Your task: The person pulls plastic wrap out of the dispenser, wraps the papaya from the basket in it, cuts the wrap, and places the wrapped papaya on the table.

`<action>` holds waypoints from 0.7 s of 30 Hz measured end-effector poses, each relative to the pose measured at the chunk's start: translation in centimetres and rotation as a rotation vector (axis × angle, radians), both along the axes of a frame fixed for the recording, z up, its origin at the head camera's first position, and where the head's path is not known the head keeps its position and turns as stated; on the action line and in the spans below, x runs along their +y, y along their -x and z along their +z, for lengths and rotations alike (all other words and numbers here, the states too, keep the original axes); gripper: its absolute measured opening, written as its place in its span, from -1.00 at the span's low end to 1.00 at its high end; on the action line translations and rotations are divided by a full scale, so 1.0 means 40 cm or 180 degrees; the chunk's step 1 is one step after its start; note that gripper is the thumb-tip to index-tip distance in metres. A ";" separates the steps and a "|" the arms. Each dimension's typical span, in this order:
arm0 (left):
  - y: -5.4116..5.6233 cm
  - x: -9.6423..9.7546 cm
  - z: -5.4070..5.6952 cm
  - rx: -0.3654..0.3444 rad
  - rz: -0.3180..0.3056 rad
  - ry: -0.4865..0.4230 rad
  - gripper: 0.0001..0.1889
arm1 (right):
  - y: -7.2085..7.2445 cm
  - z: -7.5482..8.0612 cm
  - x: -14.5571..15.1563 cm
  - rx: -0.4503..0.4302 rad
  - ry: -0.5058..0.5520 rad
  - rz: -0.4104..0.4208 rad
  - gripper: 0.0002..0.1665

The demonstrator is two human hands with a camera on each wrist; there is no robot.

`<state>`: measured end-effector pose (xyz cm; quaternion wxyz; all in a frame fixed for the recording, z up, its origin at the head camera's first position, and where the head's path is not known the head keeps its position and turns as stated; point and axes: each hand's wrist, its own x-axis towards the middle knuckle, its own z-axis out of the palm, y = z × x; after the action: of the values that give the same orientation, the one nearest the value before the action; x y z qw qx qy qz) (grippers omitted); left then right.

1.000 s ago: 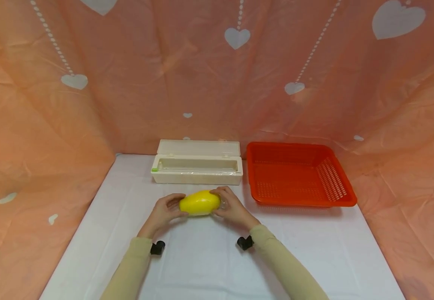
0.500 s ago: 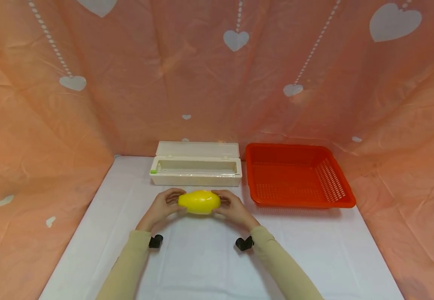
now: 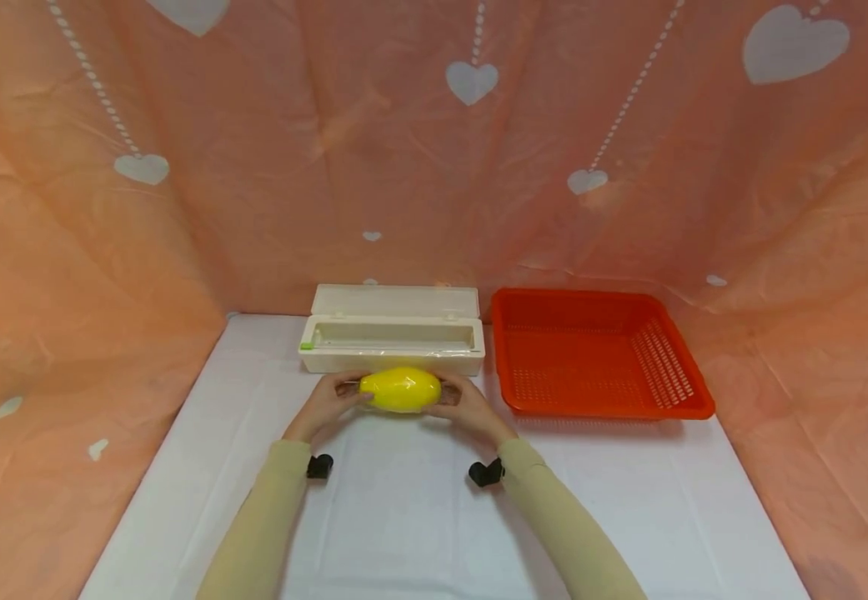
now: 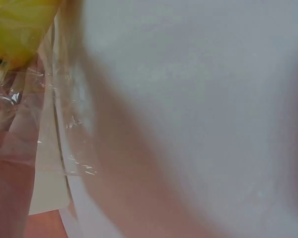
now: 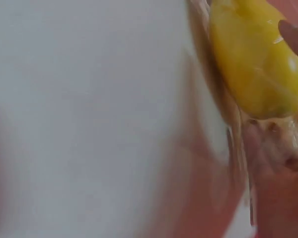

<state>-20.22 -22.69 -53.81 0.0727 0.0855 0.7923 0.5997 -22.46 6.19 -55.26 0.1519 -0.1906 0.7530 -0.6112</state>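
Observation:
An oblong yellow fruit (image 3: 401, 389), shaped like a papaya, is held level between two hands in the head view. Clear plastic film (image 4: 72, 124) hangs around its end in the left wrist view. My left hand (image 3: 327, 404) grips the left end, and my right hand (image 3: 471, 406) holds the right end. A thumb (image 5: 295, 42) lies along the fruit's side in the right wrist view. Just beyond the fruit stands a long white cling film dispenser (image 3: 396, 362), its lid raised. Fingers behind the fruit are partly hidden.
A red plastic basket (image 3: 602, 410) with perforated sides stands right of the dispenser. White cloth (image 3: 396, 517) covers the table. An orange curtain with white hearts (image 3: 403, 167) closes off the back and both sides.
Both hands have carried the yellow fruit slightly away from the person, closer to the dispenser. It now overlaps the dispenser's front edge in the head view. The dispenser and basket stay put.

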 end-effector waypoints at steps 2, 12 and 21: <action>0.000 -0.003 0.004 0.0008 -0.0048 0.0029 -0.47 | -0.009 -0.001 0.010 0.0111 0.0083 -0.0042 -0.11; 0.010 0.002 0.014 -0.0162 0.0113 0.0141 -0.54 | 0.009 -0.003 0.017 0.0008 0.0273 -0.0319 -0.52; 0.008 -0.023 0.018 -0.0265 0.0027 0.0036 -0.41 | 0.043 -0.003 0.005 -0.0501 0.0371 -0.0450 -0.54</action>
<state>-20.53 -23.60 -53.08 0.1036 0.0568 0.7923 0.5986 -24.18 6.41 -55.38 0.1557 -0.0969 0.7135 -0.6763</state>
